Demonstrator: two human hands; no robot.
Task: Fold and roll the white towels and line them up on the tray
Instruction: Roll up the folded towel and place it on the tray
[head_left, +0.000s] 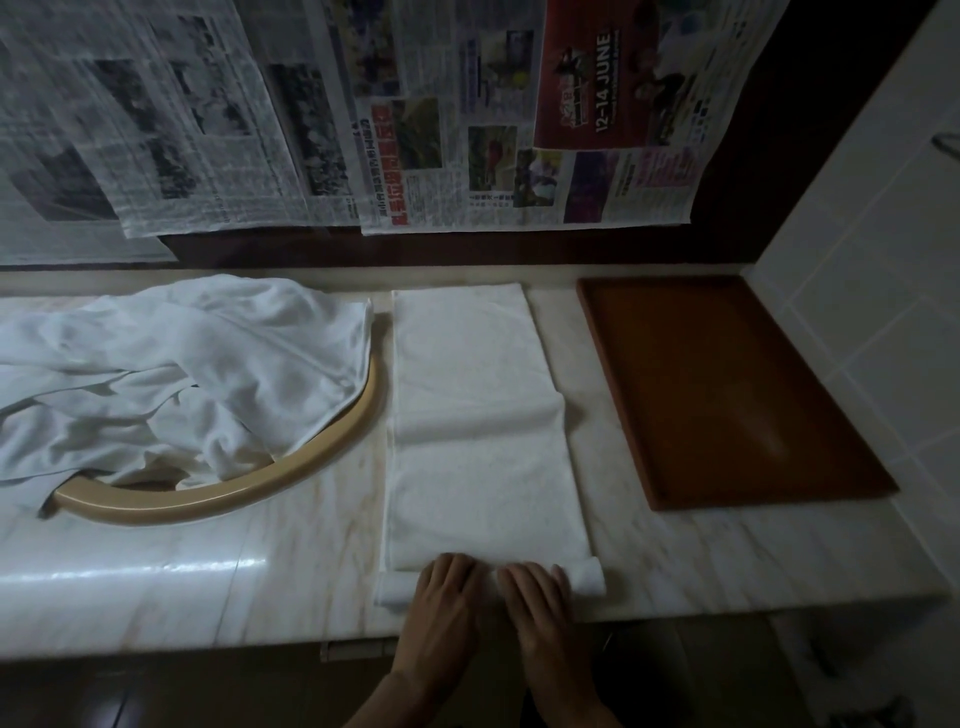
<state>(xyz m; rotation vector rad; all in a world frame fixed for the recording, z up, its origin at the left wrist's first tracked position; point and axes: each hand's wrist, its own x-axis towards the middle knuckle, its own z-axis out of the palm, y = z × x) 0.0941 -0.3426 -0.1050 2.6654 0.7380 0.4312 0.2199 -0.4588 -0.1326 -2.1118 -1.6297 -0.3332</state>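
A white towel (475, 415), folded into a long strip, lies on the marble counter and runs from the back wall to the front edge. Its near end is wound into a small roll (587, 576). My left hand (441, 597) and my right hand (535, 597) lie side by side on top of that roll, fingers pointing forward and pressing on it. A brown wooden tray (639, 415) sits to the right of the towel with nothing on it. A heap of loose white towels (171, 364) lies at the left.
The heap covers most of a beige-rimmed basin (311, 462) set into the counter (675, 561). Newspaper sheets (415, 130) hang on the back wall. A white tiled wall (883, 286) borders the tray on the right. The counter's front edge runs just before my hands.
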